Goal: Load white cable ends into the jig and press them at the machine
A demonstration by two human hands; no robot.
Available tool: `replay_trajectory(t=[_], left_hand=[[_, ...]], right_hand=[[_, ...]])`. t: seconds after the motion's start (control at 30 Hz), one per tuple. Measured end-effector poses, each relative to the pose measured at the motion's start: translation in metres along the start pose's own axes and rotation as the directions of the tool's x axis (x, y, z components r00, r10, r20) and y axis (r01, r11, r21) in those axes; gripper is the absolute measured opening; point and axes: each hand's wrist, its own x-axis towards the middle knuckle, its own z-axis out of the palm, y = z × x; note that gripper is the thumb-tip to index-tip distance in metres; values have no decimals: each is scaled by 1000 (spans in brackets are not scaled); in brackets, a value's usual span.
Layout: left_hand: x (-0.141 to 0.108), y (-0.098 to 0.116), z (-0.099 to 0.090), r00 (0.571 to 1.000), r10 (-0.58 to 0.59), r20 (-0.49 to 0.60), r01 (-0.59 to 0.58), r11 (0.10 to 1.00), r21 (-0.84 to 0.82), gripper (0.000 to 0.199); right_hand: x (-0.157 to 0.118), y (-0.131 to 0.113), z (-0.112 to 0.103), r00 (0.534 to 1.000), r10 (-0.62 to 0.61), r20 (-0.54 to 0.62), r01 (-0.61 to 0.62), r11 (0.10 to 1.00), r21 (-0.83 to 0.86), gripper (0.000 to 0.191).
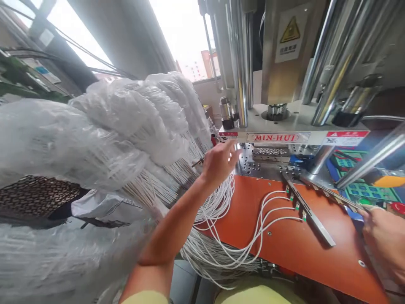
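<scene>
My left hand (220,160) is raised over the white cables (218,207), near the front left corner of the press. Its thumb and fingers are apart, and I see nothing held between them. My right hand (384,240), at the right edge, is closed round the near end of a long metal bar (337,196) with small pieces along its side. Between my hands, a second slotted metal bar (313,221) lies on the orange-brown work surface (243,202). Several cable ends with green parts (296,206) sit along its left side.
The press (278,137) stands ahead, with steel columns and a metal mould block (271,153) on its drilled bed. Bundles of cables under clear plastic bags (133,114) fill the left. Green trays (363,177) and a red button (398,207) are at right.
</scene>
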Motion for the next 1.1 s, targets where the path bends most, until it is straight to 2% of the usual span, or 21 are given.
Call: replay_trajectory(t=[0.07,0.17,0.27,0.33,0.37,0.43,0.5,0.57,0.63,0.73,0.8,0.87,1.0,1.1], left_hand=[[-21,29,13,978,171,123,-156,981,-118,25],[-37,55,58,888,367,278,-282,910,-303,25],[-37,63,116,760,556,337,-393,806,-442,32],[-33,65,149,677,637,368,-448,754,-481,42],[-30,65,161,645,658,388,-465,742,-483,48],[-25,65,177,612,666,428,-480,742,-468,56],[-20,63,183,586,673,451,-475,736,-482,59],[-13,62,182,534,710,459,-466,701,-540,60],[-7,61,180,495,737,461,-455,672,-585,55],[-2,62,179,503,736,453,-444,670,-595,41],[0,63,182,515,736,440,-444,668,-597,39],[1,62,187,512,745,427,-453,657,-603,39],[3,57,198,473,786,397,-491,610,-622,36],[-1,53,201,493,777,391,-492,620,-611,33]], right_hand=[[-1,-16,-16,999,37,26,-35,997,-63,37],[3,-43,-33,998,-5,62,7,999,-38,29],[11,-67,-35,991,-105,80,101,994,51,22],[18,-80,-31,987,-146,69,139,985,97,23],[21,-85,-30,986,-153,65,146,983,109,24],[26,-92,-28,987,-149,66,141,983,115,25],[27,-93,-29,990,-122,73,112,985,132,25],[22,-91,-34,993,-105,51,93,975,200,27],[11,-90,-41,990,-140,20,127,942,311,36],[-9,-95,-47,959,-281,-25,261,852,453,57],[-18,-103,-43,942,-333,-46,311,811,496,62],[-22,-110,-35,941,-337,-47,311,798,515,54],[-20,-119,-22,960,-277,-26,247,804,540,41],[-21,-123,-22,974,-226,-28,204,806,555,37]])
